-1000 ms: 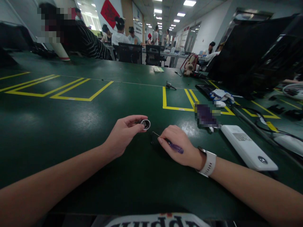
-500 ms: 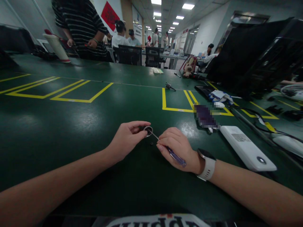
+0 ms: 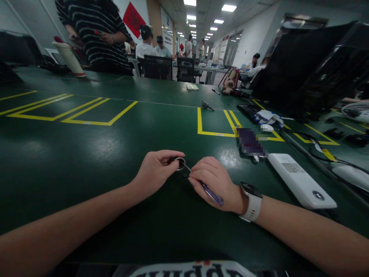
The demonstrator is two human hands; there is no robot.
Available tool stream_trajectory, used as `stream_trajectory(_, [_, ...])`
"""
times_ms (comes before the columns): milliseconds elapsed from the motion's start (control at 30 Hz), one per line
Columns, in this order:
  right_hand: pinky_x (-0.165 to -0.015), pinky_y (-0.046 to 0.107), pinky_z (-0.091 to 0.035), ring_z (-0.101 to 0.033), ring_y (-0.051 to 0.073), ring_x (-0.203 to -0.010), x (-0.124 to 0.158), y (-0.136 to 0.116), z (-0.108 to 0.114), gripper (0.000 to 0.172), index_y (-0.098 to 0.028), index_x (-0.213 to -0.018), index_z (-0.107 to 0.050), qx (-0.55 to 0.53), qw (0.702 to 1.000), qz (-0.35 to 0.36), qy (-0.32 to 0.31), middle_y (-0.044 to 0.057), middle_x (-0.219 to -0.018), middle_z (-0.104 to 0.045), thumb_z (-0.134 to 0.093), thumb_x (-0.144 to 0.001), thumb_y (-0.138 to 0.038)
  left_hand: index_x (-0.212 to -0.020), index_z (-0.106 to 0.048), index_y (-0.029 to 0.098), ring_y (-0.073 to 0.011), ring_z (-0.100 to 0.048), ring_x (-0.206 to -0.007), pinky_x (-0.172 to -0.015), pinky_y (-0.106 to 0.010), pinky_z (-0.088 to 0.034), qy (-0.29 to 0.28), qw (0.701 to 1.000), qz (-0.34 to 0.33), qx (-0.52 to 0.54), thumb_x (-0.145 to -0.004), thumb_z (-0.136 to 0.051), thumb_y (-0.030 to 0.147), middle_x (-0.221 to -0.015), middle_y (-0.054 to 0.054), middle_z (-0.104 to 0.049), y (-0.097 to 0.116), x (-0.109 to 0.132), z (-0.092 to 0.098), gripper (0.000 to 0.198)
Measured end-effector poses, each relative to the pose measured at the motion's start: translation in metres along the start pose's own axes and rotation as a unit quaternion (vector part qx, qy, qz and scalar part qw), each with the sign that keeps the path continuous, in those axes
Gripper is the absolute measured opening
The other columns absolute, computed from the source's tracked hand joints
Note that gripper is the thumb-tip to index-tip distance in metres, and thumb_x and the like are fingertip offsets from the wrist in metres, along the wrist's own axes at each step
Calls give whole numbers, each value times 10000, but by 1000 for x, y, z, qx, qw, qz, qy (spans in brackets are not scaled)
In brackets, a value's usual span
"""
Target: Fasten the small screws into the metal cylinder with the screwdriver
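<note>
Between the thumb and fingers of my left hand [image 3: 155,171] is a small round metal ring-shaped part [image 3: 181,164], its open end turned to the right; the fingers hide its rear. My right hand [image 3: 215,182] is closed around a screwdriver [image 3: 211,193] with a translucent purple handle. The thin shaft runs up and left, and its tip reaches into the ring's opening. On the green table [image 3: 138,238], just below the ring, lies a tiny dark piece [image 3: 185,176], apart from both hands.
To the right lie a white power bank [image 3: 301,181], a blurred dark purple item [image 3: 250,141], cables and a glove [image 3: 269,117]. A small metal part [image 3: 207,105] rests farther back near yellow tape. A person in a striped top [image 3: 95,34] stands across the table.
The ring and screwdriver have shifted slightly; the ring faces a little differently and the handle has moved slightly left and down. Across the table, the person in stripes has raised their hands.
</note>
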State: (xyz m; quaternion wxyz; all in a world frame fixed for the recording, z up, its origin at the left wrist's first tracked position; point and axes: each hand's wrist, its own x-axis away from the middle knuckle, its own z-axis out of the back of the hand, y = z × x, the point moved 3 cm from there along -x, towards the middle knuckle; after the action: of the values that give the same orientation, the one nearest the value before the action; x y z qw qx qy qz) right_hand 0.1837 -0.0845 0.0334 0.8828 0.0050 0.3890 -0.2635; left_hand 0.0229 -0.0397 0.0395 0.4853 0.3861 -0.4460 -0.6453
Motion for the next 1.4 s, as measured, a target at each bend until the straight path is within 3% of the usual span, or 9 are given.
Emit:
stream_trajectory(867, [-706, 348, -456, -575, 191, -766, -2, -9, -2, 93, -164, -832, -567, 74, 997, 15, -5, 72, -761, -660, -486, -865, -132, -873, -731, 180, -184, -688, -750, -721, -286, -554, 10, 1000, 10, 10, -669, -657, 185, -806, -30, -744, 4, 2, -2, 217])
stream_trajectory(1000, [-742, 355, -462, -577, 180, -763, -1, -8, 2, 61, -164, -835, -562, 12, 1000, -6, 12, 64, -774, -657, -508, -854, -143, -848, -730, 179, -175, -684, -742, -709, -276, -549, 10, 1000, 16, 10, -671, -646, 166, -799, -25, -742, 5, 0, -1, 196])
stream_trajectory(1067, [-755, 358, -463, -581, 169, -754, 0, -3, 5, 69, -177, -817, -564, -66, 994, -70, 46, 49, -772, -649, -509, -857, -172, -840, -726, 176, -174, -681, -744, -714, -278, -546, 15, 999, 23, 17, -671, -647, 169, -798, -24, -738, 6, -1, 1, 187])
stream_trajectory(1133, [-729, 345, -468, -586, 161, -724, 3, 7, 4, 132, -186, -762, -570, -166, 966, -185, 71, 31, -727, -635, -504, -869, -228, -864, -717, 169, -179, -679, -750, -728, -289, -542, 22, 998, 45, 39, -665, -661, 178, -795, -31, -733, 6, -4, 4, 206])
stream_trajectory(1233, [-635, 300, -461, -571, 139, -606, 8, 25, -6, 236, -183, -678, -559, -335, 869, -356, 75, -5, -601, -593, -512, -866, -317, -919, -697, 164, -179, -673, -763, -767, -305, -530, 31, 993, 79, 84, -641, -692, 172, -809, -37, -723, 3, -8, 8, 278])
stream_trajectory(1300, [-604, 281, -447, -545, 122, -546, 10, 33, -13, 248, -178, -650, -553, -405, 811, -415, 77, -23, -544, -568, -532, -846, -329, -937, -687, 168, -177, -664, -800, -798, -312, -521, 37, 990, 79, 108, -631, -700, 158, -864, -42, -714, 1, -10, 10, 306])
stream_trajectory(1400, [-596, 268, -430, -526, 111, -523, 12, 39, -17, 240, -176, -628, -555, -432, 783, -439, 87, -32, -517, -558, -554, -825, -314, -972, -655, 168, -183, -650, -875, -819, -320, -518, 42, 985, 78, 145, -624, -713, 146, -977, -56, -690, -2, -12, 12, 353])
